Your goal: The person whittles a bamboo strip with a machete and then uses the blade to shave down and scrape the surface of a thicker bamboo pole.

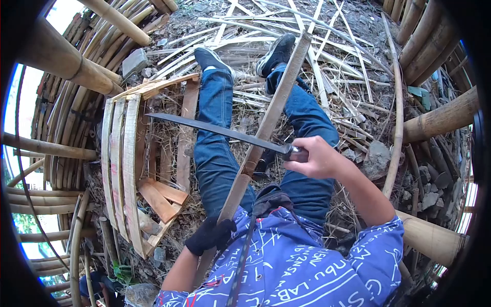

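Observation:
My right hand (319, 157) is bare and closed round the dark handle of a machete (217, 130). Its long, narrow blade points left and crosses over a split bamboo strip (276, 102). In a black glove, my left hand (210, 235) grips the strip's lower part near my waist. The strip runs diagonally up between my legs, its far end beside my shoe (276, 55). A darker band marks the strip just below the blade. My legs in jeans (215, 112) lie stretched out on either side.
Left of my leg lies a slatted wooden crate (132, 169) with wood pieces (161, 198) inside. Thin bamboo slivers (245, 30) litter the ground ahead. Thick bamboo poles (440, 117) and stones (377, 161) are at the right. Part of another person (97, 286) shows at lower left.

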`<state>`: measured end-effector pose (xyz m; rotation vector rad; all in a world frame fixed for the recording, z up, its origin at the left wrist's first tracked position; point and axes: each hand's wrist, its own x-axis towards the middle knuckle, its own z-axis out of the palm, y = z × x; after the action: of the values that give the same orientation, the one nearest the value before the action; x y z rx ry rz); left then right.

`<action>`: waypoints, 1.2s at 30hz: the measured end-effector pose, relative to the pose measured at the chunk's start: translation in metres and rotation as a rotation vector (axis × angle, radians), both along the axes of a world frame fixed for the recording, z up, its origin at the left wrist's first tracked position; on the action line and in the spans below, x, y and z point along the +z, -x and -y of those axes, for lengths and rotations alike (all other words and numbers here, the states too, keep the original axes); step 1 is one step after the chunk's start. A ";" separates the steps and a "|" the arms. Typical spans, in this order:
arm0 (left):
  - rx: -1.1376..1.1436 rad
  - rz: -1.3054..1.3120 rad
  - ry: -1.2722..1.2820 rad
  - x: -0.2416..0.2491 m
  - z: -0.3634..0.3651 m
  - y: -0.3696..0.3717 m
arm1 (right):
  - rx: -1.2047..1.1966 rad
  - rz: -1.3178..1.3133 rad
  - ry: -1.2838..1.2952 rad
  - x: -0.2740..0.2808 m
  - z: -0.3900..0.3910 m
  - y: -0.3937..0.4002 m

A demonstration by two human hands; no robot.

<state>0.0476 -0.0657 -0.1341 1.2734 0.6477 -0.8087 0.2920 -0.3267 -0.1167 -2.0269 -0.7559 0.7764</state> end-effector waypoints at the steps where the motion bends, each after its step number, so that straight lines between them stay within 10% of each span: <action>1: 0.001 0.000 -0.002 0.000 0.000 0.000 | 0.077 0.023 -0.006 0.007 0.002 0.003; 12: -0.033 0.038 -0.095 0.007 0.008 -0.002 | 0.055 0.664 0.010 -0.013 0.022 0.002; 36: -0.047 -0.041 -0.193 0.030 0.009 -0.007 | -0.101 0.709 -0.030 -0.031 0.040 -0.025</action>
<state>0.0548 -0.0743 -0.1040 1.4542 0.7453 -0.8279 0.3166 -0.3667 -0.1481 -2.3002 -1.0262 -0.0400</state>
